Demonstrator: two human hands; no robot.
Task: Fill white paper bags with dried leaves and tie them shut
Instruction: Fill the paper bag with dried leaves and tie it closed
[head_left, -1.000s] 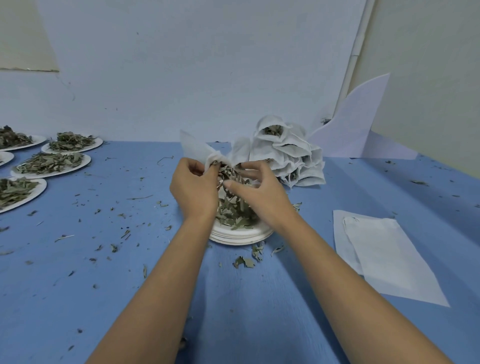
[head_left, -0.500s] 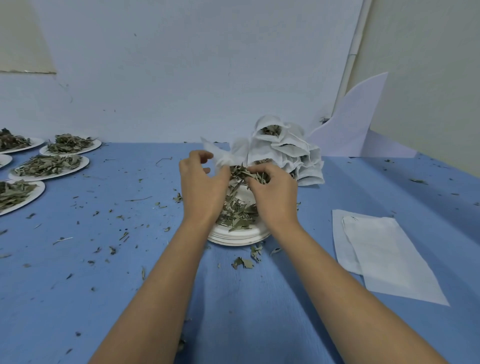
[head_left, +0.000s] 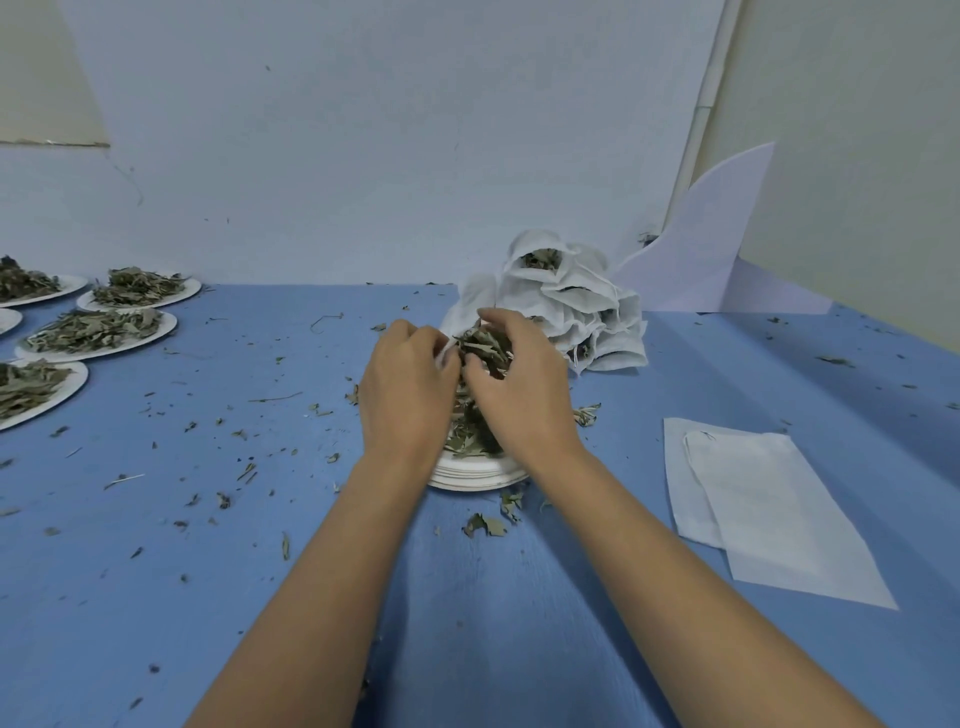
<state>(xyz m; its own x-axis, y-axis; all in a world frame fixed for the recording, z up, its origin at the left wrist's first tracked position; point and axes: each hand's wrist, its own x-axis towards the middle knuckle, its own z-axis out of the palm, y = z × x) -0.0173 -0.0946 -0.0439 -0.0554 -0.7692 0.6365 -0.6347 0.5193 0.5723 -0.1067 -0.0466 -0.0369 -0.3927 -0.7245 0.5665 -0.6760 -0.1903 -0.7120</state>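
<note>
Centre of the frame, item one: a thin white paper bag, soft and crumpled, held above a stack of round white paper plates. I see only its upper flap and a small fold by the left thumb; the hands hide the rest, so I cannot tell how full it is.

Item two: dried grey-green leaves, long, curled and broken, bunched at the bag's mouth and heaped on the top plate between the wrists.

Item three: left hand, back toward the camera, fingers curled, thumb and forefinger pinching the bag's edge.

Item four: right hand, back up, close against the left, fingers bent down round a clump of the leaves. Both bare forearms rise from the bottom edge and converge on the plates.

Item five, just behind the right hand: a pile of filled white bags, mouths open, leaves showing in the topmost.

Item six, right of the frame: flat empty white bags, overlapping.

Item seven, left edge: several white plates of leaves, set close together.

Item eight: blue tabletop, scattered with leaf crumbs.
</note>
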